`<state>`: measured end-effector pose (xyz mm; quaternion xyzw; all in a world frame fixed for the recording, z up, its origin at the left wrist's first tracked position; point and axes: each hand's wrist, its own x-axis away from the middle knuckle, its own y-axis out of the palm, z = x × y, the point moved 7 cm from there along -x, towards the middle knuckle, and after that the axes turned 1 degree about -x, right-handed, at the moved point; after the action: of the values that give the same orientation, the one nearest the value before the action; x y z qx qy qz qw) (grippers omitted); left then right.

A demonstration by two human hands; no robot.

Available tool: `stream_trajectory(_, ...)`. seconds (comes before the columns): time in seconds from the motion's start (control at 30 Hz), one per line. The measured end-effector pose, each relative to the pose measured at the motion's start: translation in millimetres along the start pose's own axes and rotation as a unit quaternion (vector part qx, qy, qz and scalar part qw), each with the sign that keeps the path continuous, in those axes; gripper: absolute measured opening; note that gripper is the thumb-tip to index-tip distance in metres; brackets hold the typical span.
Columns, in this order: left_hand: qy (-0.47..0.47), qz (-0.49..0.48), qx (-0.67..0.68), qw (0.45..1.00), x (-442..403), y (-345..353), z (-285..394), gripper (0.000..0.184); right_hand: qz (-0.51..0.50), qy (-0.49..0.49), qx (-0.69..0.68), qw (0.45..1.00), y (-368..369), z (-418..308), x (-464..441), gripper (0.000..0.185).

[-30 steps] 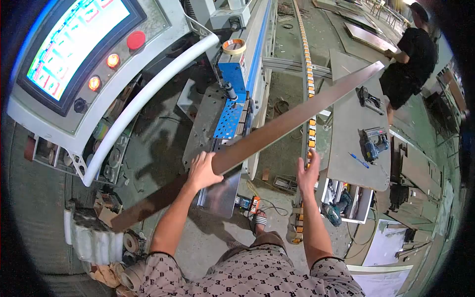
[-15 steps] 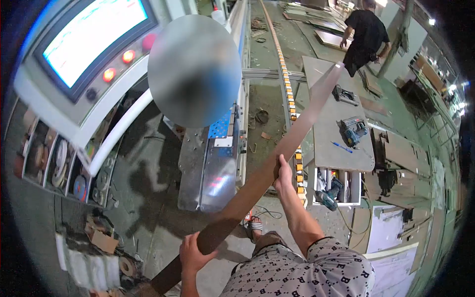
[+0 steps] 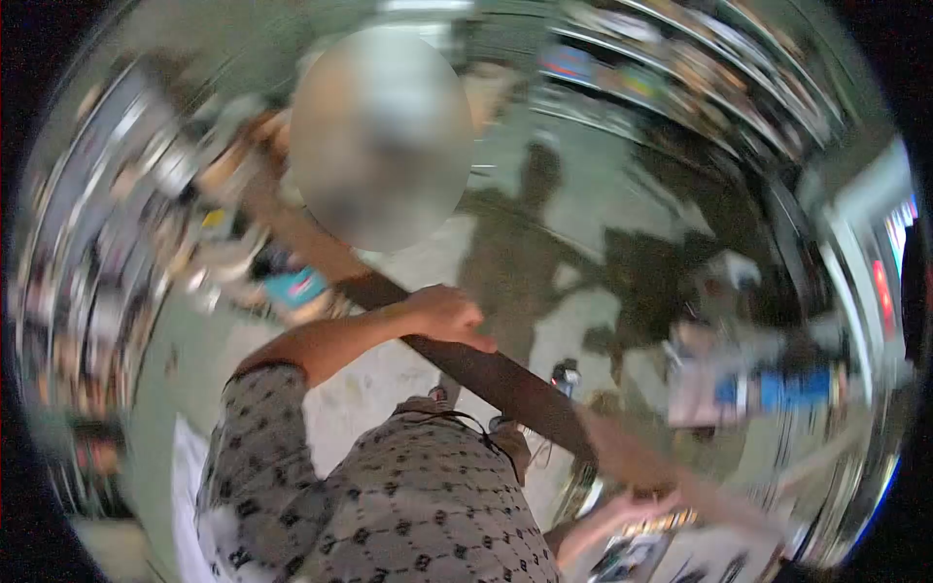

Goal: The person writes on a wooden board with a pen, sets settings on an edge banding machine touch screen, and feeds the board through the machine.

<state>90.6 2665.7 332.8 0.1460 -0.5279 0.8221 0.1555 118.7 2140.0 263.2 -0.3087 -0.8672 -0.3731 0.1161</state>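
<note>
here, left hand (image 3: 447, 316) on board (image 3: 530, 396)

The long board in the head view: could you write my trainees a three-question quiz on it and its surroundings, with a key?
1. True or false: the left hand is clear of the long board.
2. Which is lowest in the picture? A: the left hand. B: the right hand. C: neither, both are level.
3. Fill in: a dark, person-shaped ____ falls on the floor.

Key:
1. False; the left hand is on the long board.
2. B.
3. Shadow.
</note>
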Motion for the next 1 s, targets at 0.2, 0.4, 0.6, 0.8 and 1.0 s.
stream_trajectory(0.2,-0.040,0.163,0.023,0.986,81,2,-75,0.072,-0.092,-0.051,0.082,0.991,68,13,-8,0.054)
stream_trajectory(0.4,-0.285,0.773,0.432,0.366,267,88,-143,0.089,-0.227,0.063,0.124,0.964,147,97,91,0.044)
stream_trajectory(0.6,0.332,0.276,0.880,0.197,160,65,-74,0.093,-0.363,0.193,0.147,0.900,167,182,172,0.046)
stream_trajectory(0.8,0.068,0.408,0.840,0.352,152,83,-203,0.092,-0.409,0.157,0.023,0.899,87,167,84,0.055)
stream_trajectory(1.0,-0.211,0.471,0.821,0.246,240,234,-380,0.069,-0.116,-0.064,-0.256,0.957,27,32,-50,0.092)
